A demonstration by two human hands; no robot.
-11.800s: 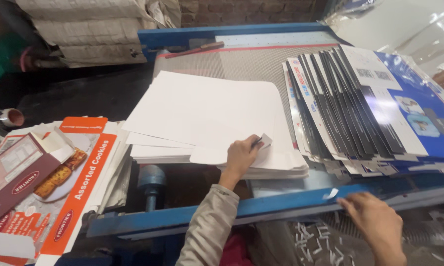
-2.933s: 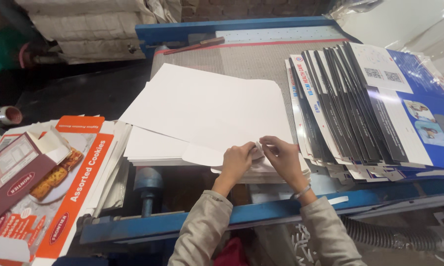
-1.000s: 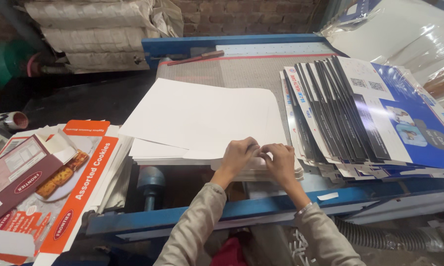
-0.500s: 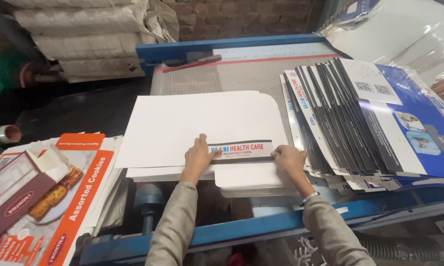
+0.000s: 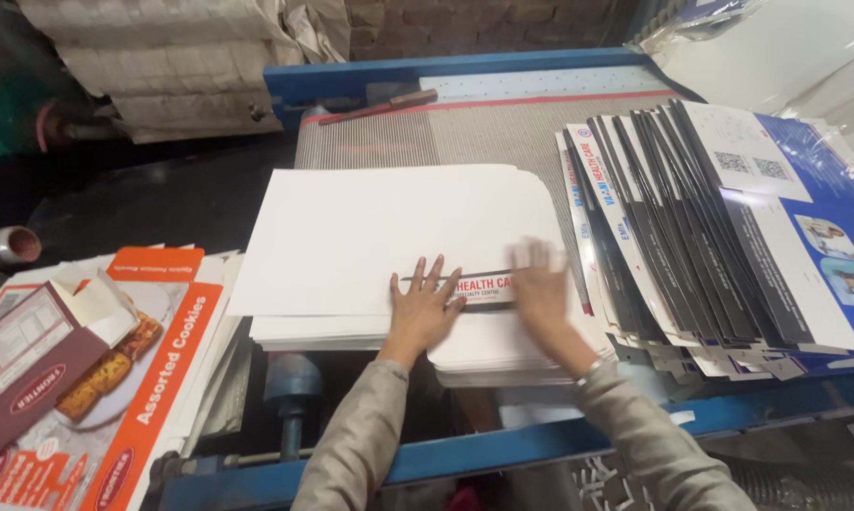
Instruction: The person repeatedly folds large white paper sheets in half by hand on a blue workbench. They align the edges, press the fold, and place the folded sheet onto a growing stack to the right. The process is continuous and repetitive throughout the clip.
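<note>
White card stack [image 5: 389, 237] is lain on the grey ribbed machine bed [image 5: 484, 132], directly under and ahead of both hands. A printed flap strip [image 5: 479, 289] is exposed between the hands. Left hand [image 5: 422, 308] is laid flat, fingers spread, on the top sheet beside the strip. Right hand [image 5: 539, 289] is blurred, flat on the stack; finger spread cannot be told. Fanned blue printed cartons [image 5: 730, 218] are overlapped right of the right hand. Orange biscuit cartons [image 5: 115, 378] are piled left of the left hand. Blue frame rail [image 5: 503, 445] is run under the wrists.
</note>
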